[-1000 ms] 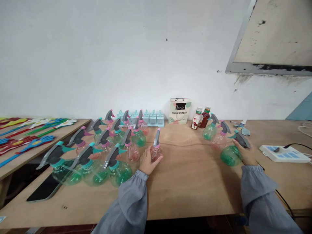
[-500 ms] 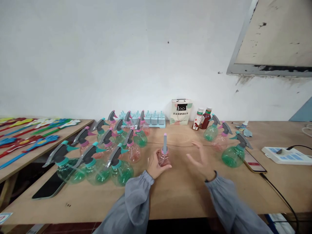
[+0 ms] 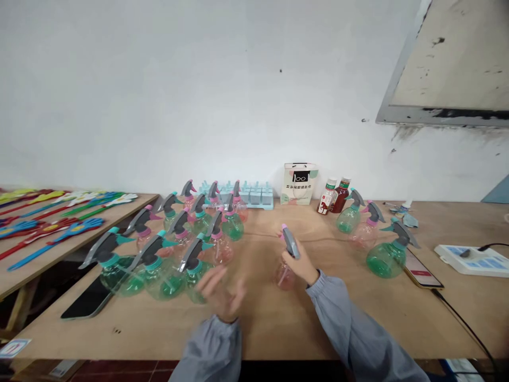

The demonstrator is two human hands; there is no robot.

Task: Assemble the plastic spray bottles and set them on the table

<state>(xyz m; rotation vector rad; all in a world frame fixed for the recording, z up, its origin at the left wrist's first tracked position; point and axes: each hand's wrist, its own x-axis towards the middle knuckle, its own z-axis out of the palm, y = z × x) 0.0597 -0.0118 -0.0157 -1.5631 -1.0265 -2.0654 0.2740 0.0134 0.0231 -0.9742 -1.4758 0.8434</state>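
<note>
A pink spray bottle (image 3: pixel 283 275) with a grey trigger head stands in the middle of the table, its nozzle facing away. My right hand (image 3: pixel 299 260) is wrapped round its neck and trigger head. To the left, my left hand (image 3: pixel 223 292) is blurred, holds nothing, and has its fingers apart. It is beside a green spray bottle (image 3: pixel 194 286), partly covering it. That bottle belongs to a group of several green and pink ones on the left. On the right stand a pink bottle (image 3: pixel 363 236) and two green bottles (image 3: pixel 385 260).
At the back are a light blue mould tray (image 3: pixel 260 197), a paper bag (image 3: pixel 298 185) and two sauce bottles (image 3: pixel 326 197). Phones lie left (image 3: pixel 88 298) and right (image 3: pixel 423 269), near a power strip (image 3: pixel 473 260). Colourful flower-shaped items (image 3: pixel 75 229) cover the left table.
My left hand has let go of the pink bottle and moved left. My right hand has come in from the right and taken hold of its head. The view has shifted slightly.
</note>
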